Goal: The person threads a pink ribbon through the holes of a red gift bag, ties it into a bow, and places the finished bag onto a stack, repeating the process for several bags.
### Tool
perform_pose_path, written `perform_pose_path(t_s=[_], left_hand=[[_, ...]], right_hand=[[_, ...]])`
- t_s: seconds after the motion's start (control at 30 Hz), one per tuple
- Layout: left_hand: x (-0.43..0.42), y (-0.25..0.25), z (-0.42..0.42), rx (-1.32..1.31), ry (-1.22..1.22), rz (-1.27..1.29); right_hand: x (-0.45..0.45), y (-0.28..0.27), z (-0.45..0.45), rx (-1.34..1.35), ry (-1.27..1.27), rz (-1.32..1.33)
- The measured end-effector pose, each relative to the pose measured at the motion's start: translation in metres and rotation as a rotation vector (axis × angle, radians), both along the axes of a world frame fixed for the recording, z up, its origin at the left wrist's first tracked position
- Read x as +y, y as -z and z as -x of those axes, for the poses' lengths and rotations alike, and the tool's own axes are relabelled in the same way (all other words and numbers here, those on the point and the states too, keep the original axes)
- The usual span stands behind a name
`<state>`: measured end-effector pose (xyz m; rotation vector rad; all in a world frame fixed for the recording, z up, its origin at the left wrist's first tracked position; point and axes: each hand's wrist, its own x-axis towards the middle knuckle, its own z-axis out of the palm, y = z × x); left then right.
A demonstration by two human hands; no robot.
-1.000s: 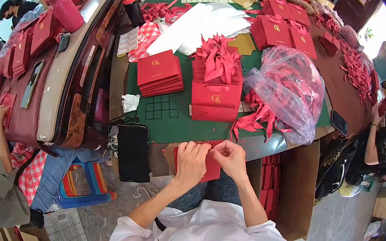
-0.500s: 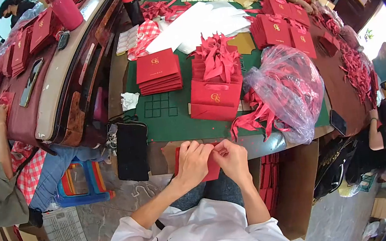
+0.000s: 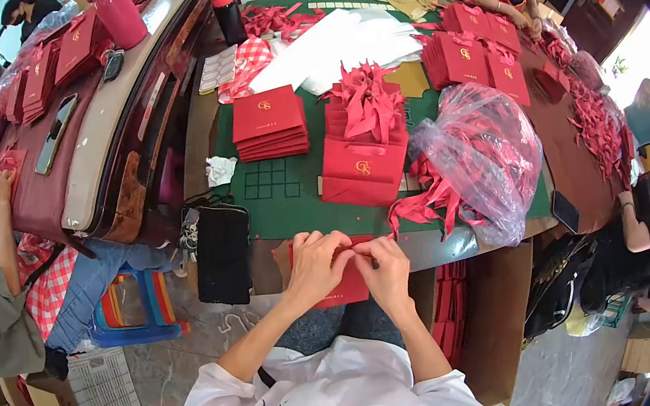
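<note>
Green mat edge (image 3: 283,230) beyond left hand (image 3: 315,268) and right hand (image 3: 386,271), tight on red bag (image 3: 344,291)

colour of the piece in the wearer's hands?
The piece is red where it shows around the hands; best seen in the head view, below centre.

left grip (image 3: 317,268): turned, thumb showing | red bag (image 3: 350,287): more front visible

A small, flat-looking red paper bag (image 3: 348,287), mostly covered, with faint small print low on its face, sits at the near edge of the green-topped table (image 3: 302,219).
</note>
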<state>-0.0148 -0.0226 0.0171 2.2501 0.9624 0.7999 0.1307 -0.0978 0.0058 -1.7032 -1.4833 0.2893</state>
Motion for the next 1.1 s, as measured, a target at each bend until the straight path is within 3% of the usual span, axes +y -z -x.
perform_pose_path(t_s=[0.13,0.27,0.43,0.57,0.63,0.77,0.83,1.0,1.03,1.1], left_hand=[[0.007,0.005,0.006,-0.039,0.002,0.057],[0.002,0.006,0.008,0.039,0.031,-0.006],[-0.01,0.008,0.008,0.04,0.102,-0.341],[-0.012,0.005,0.011,0.077,0.151,-0.438],[-0.01,-0.001,0.011,0.08,0.195,-0.493],[-0.002,-0.007,0.009,0.038,0.224,-0.53],[0.003,-0.013,0.008,-0.013,0.175,-0.437],[0.014,-0.024,0.0,-0.065,0.205,-0.313],[0.014,-0.024,-0.002,-0.078,0.267,-0.229],[0.018,-0.019,-0.01,-0.073,0.244,-0.208]], right_hand=[[0.0,-0.014,-0.005,0.16,-0.045,-0.021],[0.006,-0.022,-0.02,0.116,-0.054,-0.035],[0.009,-0.026,-0.03,0.109,-0.186,0.167],[0.012,-0.02,-0.043,0.067,-0.325,0.197],[0.019,-0.018,-0.049,0.35,-0.371,0.394],[0.029,-0.01,-0.051,0.402,-0.45,0.323],[0.031,-0.009,-0.039,0.647,-0.283,0.356],[0.04,0.01,-0.035,0.52,-0.029,0.068],[0.043,0.01,-0.04,0.685,0.04,0.096],[0.044,0.007,-0.048,0.569,0.105,0.047]])
